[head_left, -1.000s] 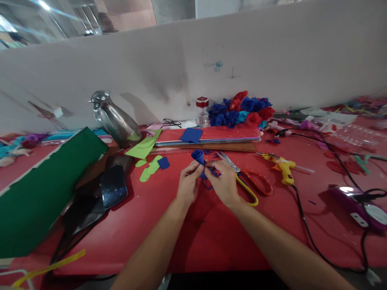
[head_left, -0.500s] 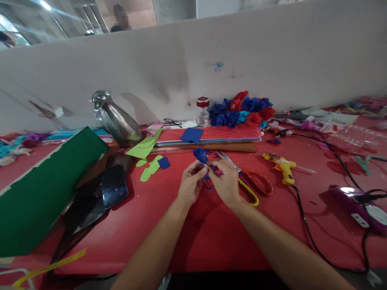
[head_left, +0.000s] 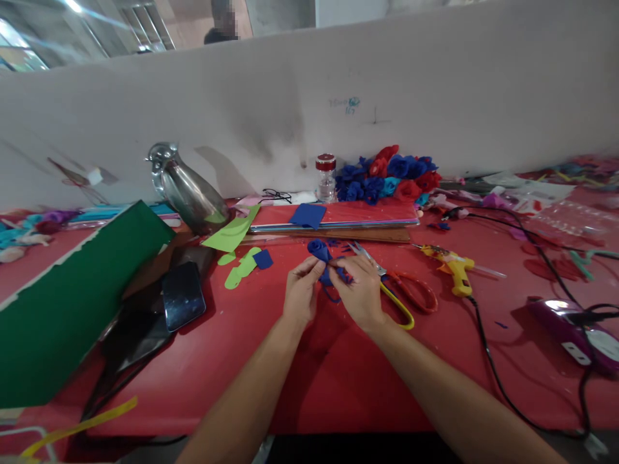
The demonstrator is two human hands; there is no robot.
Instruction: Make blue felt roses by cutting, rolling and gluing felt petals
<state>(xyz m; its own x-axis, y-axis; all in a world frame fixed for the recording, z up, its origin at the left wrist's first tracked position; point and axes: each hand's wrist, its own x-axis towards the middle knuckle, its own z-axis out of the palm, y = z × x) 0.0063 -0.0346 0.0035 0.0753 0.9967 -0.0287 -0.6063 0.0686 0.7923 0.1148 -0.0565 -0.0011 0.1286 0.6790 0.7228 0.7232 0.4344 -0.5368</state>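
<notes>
A small blue rolled flower (head_left: pixel 318 249) is pinched at its base by my left hand (head_left: pixel 303 288). Close on its right, my right hand (head_left: pixel 358 288) has its fingertips pressed together at the flower's lower edge; what they grip is too small to make out. Blue scraps (head_left: pixel 344 276) lie on the red tabletop behind and between the hands. Scissors (head_left: pixel 411 290) with red and yellow handles rest just right of my right hand, their blades partly under it.
A yellow glue gun (head_left: pixel 457 269) with a black cord lies at right. Behind stand a jar (head_left: pixel 325 177), finished flowers (head_left: pixel 387 175) and a metal jug (head_left: pixel 186 190). Green pieces (head_left: pixel 242 267), a phone (head_left: pixel 182 298) and a green board (head_left: pixel 82 309) are left. A person (head_left: pixel 222 26) is beyond the wall.
The blue flower has tilted slightly left, and my fingers have shifted a little around its base. Beyond the wall, the person has moved right.
</notes>
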